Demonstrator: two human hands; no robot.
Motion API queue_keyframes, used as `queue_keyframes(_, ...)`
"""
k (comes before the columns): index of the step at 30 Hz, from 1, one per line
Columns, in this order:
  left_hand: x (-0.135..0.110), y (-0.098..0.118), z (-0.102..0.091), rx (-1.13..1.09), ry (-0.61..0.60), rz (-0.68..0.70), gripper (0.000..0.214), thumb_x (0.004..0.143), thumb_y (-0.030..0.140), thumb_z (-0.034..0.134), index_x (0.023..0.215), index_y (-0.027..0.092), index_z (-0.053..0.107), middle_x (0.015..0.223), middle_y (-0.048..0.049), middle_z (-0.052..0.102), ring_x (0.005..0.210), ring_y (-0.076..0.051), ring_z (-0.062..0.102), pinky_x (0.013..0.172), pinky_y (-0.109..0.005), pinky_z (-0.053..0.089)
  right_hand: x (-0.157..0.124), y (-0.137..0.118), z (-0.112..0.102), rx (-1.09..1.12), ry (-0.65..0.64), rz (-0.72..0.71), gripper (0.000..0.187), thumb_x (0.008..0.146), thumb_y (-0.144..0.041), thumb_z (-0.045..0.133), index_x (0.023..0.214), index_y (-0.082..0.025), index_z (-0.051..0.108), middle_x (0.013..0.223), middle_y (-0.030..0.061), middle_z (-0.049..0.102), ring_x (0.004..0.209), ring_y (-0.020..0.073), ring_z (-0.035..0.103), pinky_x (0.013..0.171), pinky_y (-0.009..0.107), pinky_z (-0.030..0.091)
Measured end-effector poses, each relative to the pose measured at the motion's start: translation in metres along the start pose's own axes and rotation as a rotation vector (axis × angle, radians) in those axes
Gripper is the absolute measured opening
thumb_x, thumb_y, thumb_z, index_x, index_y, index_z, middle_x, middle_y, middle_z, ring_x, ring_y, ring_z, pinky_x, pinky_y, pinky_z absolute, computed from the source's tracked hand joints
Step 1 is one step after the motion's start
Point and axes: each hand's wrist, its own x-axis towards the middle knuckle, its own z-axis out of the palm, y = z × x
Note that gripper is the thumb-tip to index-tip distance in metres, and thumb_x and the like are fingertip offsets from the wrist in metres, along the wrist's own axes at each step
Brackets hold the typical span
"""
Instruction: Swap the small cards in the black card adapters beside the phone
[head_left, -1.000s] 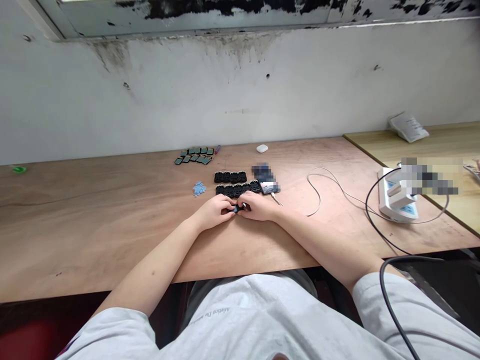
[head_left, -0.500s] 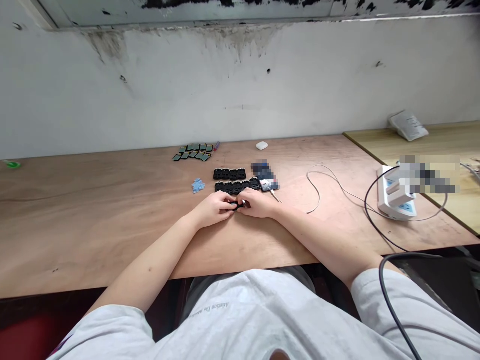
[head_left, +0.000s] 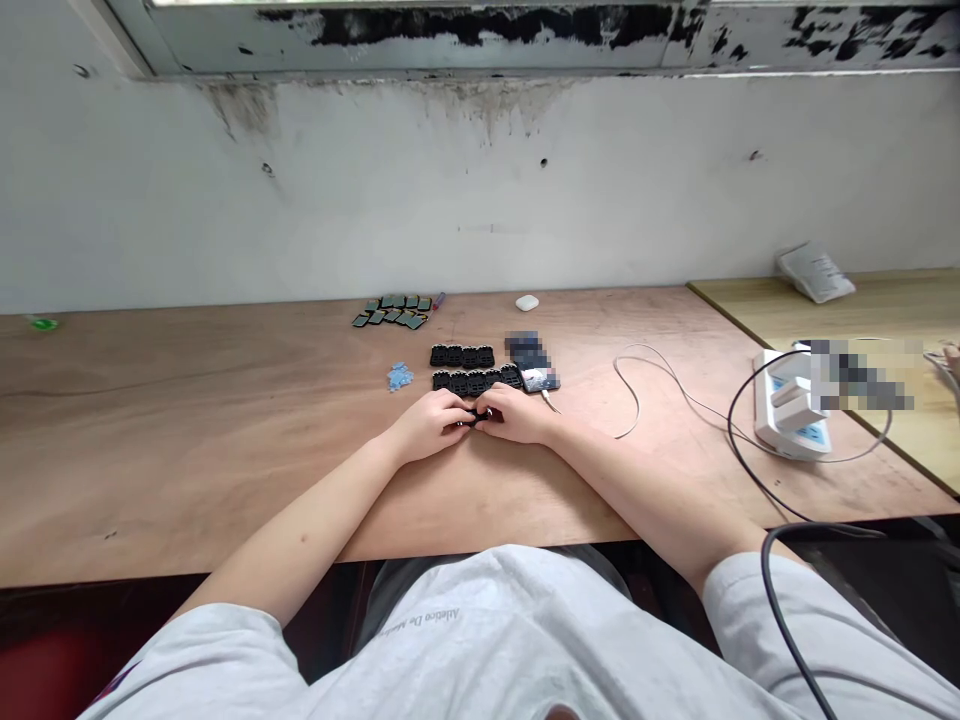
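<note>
Between my two hands is a small black plastic part [head_left: 474, 418], partly covered by my fingers, close to the tabletop. My left hand [head_left: 431, 425] pinches its left end. With bent fingers, my right hand [head_left: 512, 413] grips its right end. Just beyond my fingertips lies a row of similar black parts [head_left: 469, 382], and a second, shorter row [head_left: 462, 356] is behind it. To the left of these rows rests a small heap of light blue pieces [head_left: 400, 376].
Small green-grey boards [head_left: 391, 311] lie near the wall beside a purplish tube [head_left: 439, 300]. A phone [head_left: 534, 365] with a white cable [head_left: 637, 390] is right of the rows. Behind it sits a white case [head_left: 527, 302]. A power strip [head_left: 791, 400] stands at right; part of another person's hand [head_left: 952, 358] shows at the far edge.
My view has tilted up a little, so the scene sits lower. Both hands stay together at the black part, with fingers slightly shifted. A person's hand has appeared at the right edge.
</note>
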Motion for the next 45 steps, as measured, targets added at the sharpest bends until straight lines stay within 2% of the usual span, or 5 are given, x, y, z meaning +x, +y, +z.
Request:
queue_keyframes(7,0.002,-0.038,-0.002,0.282,0.413,-0.472,0.024,0.100,0.037,0.058,0.112,0.025,0.076,0.120,-0.0107,0.072,0.115,-0.029,0.063,0.102,-0.049,0.043,-0.001,0.005,0.000,-0.138,0.419,-0.128,0.024,0.095,-0.025,0.065,0.119,-0.024,0.061,0.132,0.0139,0.060,0.124,0.0285,0.056,0.106,0.050,0.048)
queue_keyframes(15,0.024,-0.094,-0.007,0.476,0.179,-0.913,0.035,0.100,0.046,0.052,0.111,0.022,0.075,0.113,-0.0187,0.070,0.115,-0.041,0.055,0.095,-0.057,0.037,-0.002,0.004,-0.003,-0.230,0.258,-0.137,0.010,0.097,-0.019,0.058,0.104,-0.022,0.065,0.122,0.0121,0.066,0.111,0.0262,0.059,0.095,0.044,0.048)
queue_keyframes(23,0.026,-0.088,-0.007,0.404,0.049,-0.822,0.041,0.104,0.039,0.037,0.108,0.025,0.076,0.113,-0.0152,0.070,0.115,-0.036,0.056,0.098,-0.055,0.038,-0.001,0.003,-0.003,-0.302,0.203,-0.098,0.008,0.097,-0.020,0.059,0.099,-0.022,0.067,0.119,0.0101,0.068,0.108,0.0254,0.058,0.093,0.042,0.044)
queue_keyframes(35,0.000,-0.093,-0.020,0.239,0.150,-0.635,0.043,0.100,0.030,0.038,0.128,0.022,0.069,0.128,-0.0096,0.073,0.123,-0.028,0.062,0.110,-0.048,0.036,0.000,0.003,-0.012,-0.574,0.201,0.482,0.026,0.103,-0.030,0.049,0.112,-0.018,0.070,0.131,0.0153,0.064,0.125,0.0331,0.049,0.105,0.049,0.038)
queue_keyframes(45,-0.035,-0.104,-0.038,0.273,0.059,-0.693,0.036,0.093,0.041,0.052,0.114,0.024,0.075,0.124,-0.0107,0.069,0.124,-0.031,0.057,0.106,-0.048,0.042,-0.003,0.014,-0.003,-0.509,0.403,0.257,0.028,0.098,-0.032,0.062,0.080,-0.019,0.078,0.104,0.0204,0.068,0.123,0.0401,0.047,0.105,0.062,0.041)
